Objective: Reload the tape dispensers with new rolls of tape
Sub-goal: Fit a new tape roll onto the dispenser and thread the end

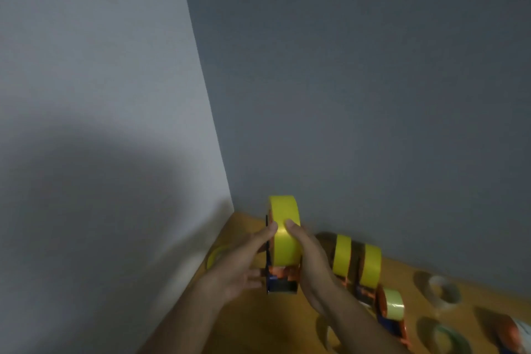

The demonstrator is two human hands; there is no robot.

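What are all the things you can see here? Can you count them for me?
held tape dispenser: 1, orange and blue, carrying a yellow tape roll, above the table corner
loaded tape dispensers: 3 with yellow rolls, by the wall; one more cut off at right edge
loose tape rolls: 3, one clear, one greenish, one yellow at left
table: 1, wooden
walls: 2, grey
left hand: grips dispenser
right hand: grips dispenser

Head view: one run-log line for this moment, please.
both hands grip yellow roll on dispenser | loaded dispensers right | table
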